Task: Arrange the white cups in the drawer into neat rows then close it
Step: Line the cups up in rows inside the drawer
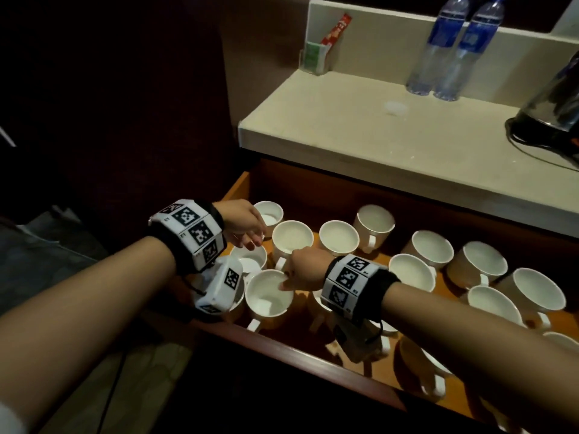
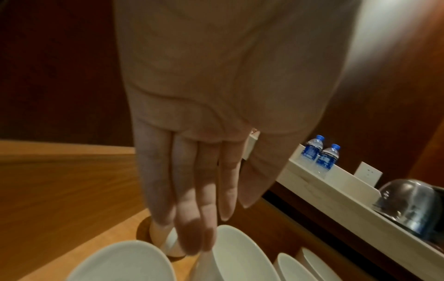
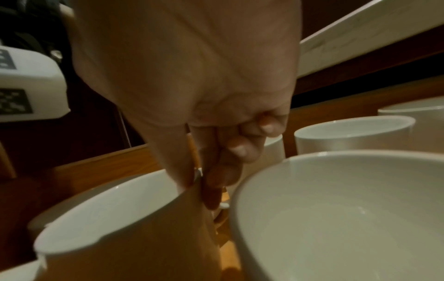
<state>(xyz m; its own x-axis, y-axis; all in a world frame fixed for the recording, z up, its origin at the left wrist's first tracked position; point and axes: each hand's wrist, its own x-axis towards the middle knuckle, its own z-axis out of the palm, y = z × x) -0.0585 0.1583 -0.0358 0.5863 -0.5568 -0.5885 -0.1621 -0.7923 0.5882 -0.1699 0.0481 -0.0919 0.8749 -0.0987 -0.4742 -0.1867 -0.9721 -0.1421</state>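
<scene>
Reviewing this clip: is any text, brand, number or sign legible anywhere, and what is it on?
None can be quoted.
Water bottles: blue labels, print blurred.
Red sachet in the clear holder: printing too small to read.
Green packet: unreadable.
Wrist bands: black-and-white square code markers, with tiny characters too small to read.
White cups: no marking visible.

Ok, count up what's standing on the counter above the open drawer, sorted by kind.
Water bottles: 2
Kettle: 1
Sachet holder: 1
Total: 4
A pale round mark on the counter is too unclear to count.
</scene>
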